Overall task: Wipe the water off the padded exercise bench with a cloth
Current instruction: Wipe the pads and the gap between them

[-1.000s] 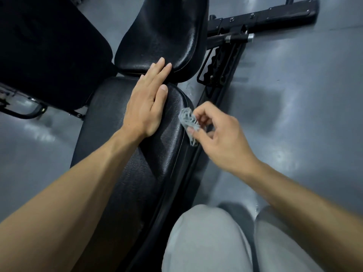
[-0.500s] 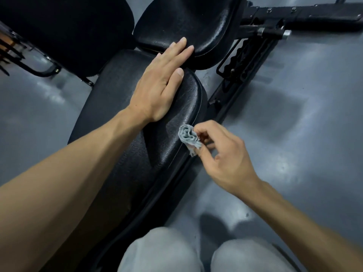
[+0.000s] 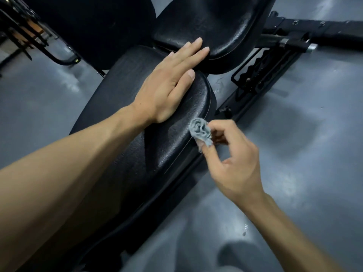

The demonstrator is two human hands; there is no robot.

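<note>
The black padded bench (image 3: 125, 79) runs from lower left to upper right, with a second black pad (image 3: 208, 20) beyond it. My left hand (image 3: 167, 89) lies flat on the near pad, fingers straight and reaching to the gap between the pads. My right hand (image 3: 229, 160) pinches a small crumpled grey cloth (image 3: 200, 130) between thumb and fingers. The cloth touches the right side edge of the near pad, just below my left hand. No water drops are plain to see on the pad.
The bench's black metal frame and notched adjuster (image 3: 259, 73) extend to the upper right over a glossy grey floor (image 3: 314, 134). Another black padded piece (image 3: 88, 26) and dark tubing (image 3: 49, 54) stand at the upper left.
The view has shifted, so the bench sits more to the right. The cloth in my right hand has slid a little along the pad's right edge. My left hand stays flat.
</note>
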